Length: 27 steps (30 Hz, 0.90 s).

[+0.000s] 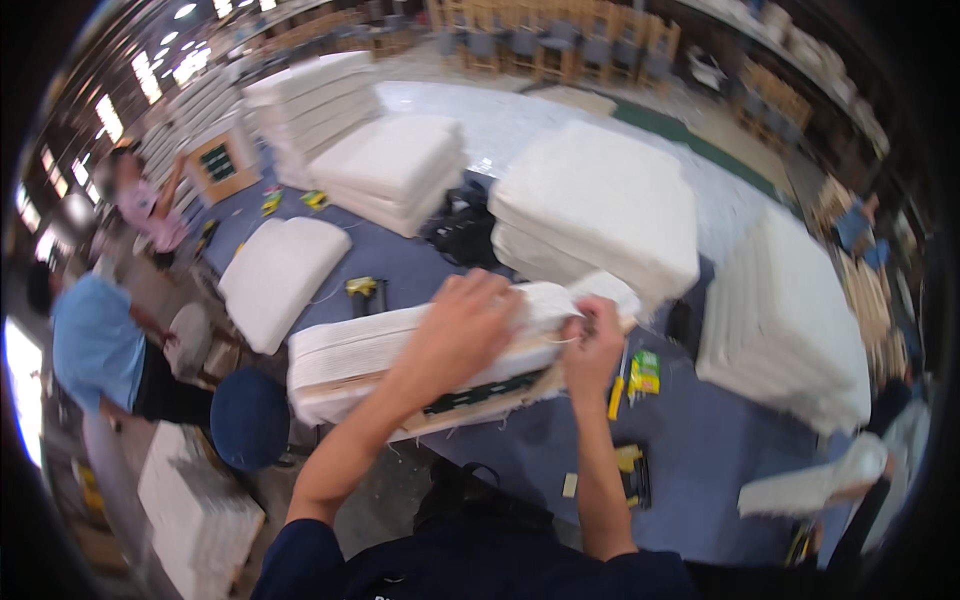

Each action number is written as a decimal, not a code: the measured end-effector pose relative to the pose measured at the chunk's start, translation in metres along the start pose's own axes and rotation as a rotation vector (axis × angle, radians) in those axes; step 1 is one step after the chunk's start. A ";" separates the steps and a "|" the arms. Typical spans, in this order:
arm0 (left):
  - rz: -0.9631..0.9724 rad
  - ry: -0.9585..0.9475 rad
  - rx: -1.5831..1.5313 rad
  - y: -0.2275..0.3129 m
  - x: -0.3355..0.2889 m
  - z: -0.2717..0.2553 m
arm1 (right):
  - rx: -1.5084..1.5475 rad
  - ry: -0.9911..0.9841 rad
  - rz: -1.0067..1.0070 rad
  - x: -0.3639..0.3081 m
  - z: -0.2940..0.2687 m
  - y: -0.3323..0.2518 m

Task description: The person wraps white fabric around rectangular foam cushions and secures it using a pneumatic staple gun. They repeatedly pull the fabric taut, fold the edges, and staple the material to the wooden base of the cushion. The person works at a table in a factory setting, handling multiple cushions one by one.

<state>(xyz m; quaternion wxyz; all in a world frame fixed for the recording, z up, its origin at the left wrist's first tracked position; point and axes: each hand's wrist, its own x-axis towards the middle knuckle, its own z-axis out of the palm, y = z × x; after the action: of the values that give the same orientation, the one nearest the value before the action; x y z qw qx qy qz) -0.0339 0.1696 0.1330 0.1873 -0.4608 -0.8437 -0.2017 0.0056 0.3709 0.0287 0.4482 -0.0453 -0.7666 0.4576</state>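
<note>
A white padded seat cushion [350, 345] stands on its side in front of me, its wooden frame and dark green webbing [485, 393] facing me. My left hand [472, 322] grips the top of it, fingers bent over the white padding and somewhat blurred. At the right corner my right hand [594, 345] is closed in a pinch on the white cover fabric [608, 290], where a loose thread or edge shows. Just right of that hand lie a yellow-handled tool [617, 392] and a yellow-green box [645, 372].
Yellow-black staple guns [632, 475] lie on the blue table [500, 450], another [362, 292] behind the cushion. White cushion stacks [600, 200] stand behind and at right [785, 320]. A blue round stool [250, 420] is at left. Co-workers [95, 330] stand at left; another's arm reaches in at right.
</note>
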 end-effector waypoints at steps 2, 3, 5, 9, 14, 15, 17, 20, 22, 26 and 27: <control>-0.017 -0.071 0.028 0.005 0.012 0.000 | 0.032 0.058 -0.019 -0.001 0.001 -0.001; -0.028 -0.097 0.035 0.003 0.020 -0.001 | -0.117 0.171 -0.151 0.004 0.003 0.002; -0.003 -0.169 0.050 0.008 0.028 0.002 | -0.263 0.270 -0.188 -0.010 -0.001 0.006; 0.197 -0.221 0.142 0.006 0.056 0.015 | 0.059 0.124 0.086 -0.021 0.003 0.014; 0.206 -0.318 0.054 0.013 0.074 0.030 | 0.159 0.045 0.119 -0.028 0.008 -0.005; 0.198 -0.350 0.052 0.016 0.080 0.035 | 0.092 0.024 0.097 -0.030 0.005 0.000; 0.144 -0.358 0.034 0.016 0.076 0.042 | 0.029 0.004 0.075 -0.032 0.004 0.004; 0.071 -0.230 -0.062 0.013 0.063 0.044 | -0.011 0.040 -0.009 -0.035 0.013 0.005; 0.089 -0.269 -0.083 0.008 0.068 0.040 | 0.022 0.066 -0.025 -0.035 0.022 0.013; -0.008 -0.221 -0.329 0.018 0.050 0.069 | -0.024 0.063 -0.038 -0.042 0.042 0.015; 0.002 -0.169 -0.349 0.021 0.048 0.076 | -0.026 0.062 -0.040 -0.042 0.045 0.017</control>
<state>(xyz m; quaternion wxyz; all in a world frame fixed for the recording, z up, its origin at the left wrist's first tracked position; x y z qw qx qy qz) -0.0505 0.2532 0.0960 0.0332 -0.5024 -0.8082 -0.3054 -0.0080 0.3304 -0.0190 0.4803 -0.0497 -0.7589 0.4370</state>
